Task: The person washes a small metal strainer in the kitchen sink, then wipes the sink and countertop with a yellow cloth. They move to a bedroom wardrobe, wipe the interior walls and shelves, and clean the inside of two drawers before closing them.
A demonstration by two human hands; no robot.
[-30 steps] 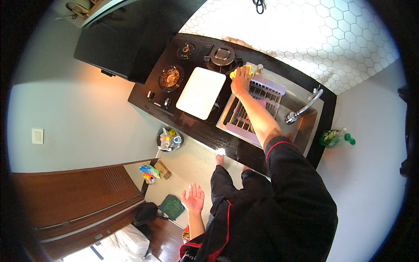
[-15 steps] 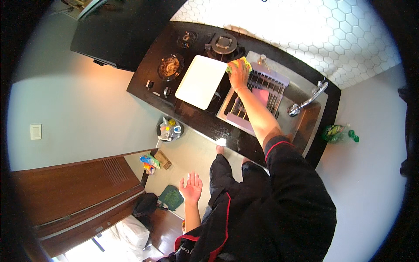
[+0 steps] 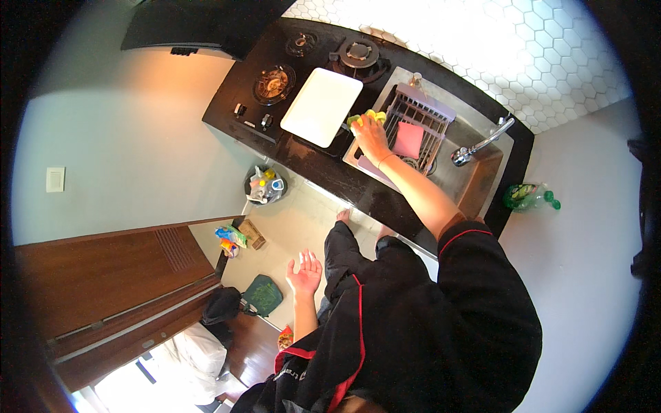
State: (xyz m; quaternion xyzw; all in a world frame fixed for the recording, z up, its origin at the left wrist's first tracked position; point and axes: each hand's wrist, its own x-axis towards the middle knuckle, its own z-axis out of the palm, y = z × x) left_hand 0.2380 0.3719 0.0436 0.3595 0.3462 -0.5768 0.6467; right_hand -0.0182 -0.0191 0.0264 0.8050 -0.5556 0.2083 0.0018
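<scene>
Cloth (image 3: 376,115), yellow, is bunched at the left edge of the sink (image 3: 482,180) in the head view. Right hand (image 3: 372,140) has its fingers curled over it, holding it; tightness cannot be told. Left hand (image 3: 304,274) is open and bare, palm up, well apart from the sink on the person's side. White board (image 3: 321,107) lies left of the sink; purple-ended rack (image 3: 439,104) sits over it.

Head-worn fisheye view, facing down, well above hands (image 3: 303,274) and counter (image 3: 365,196)
</scene>
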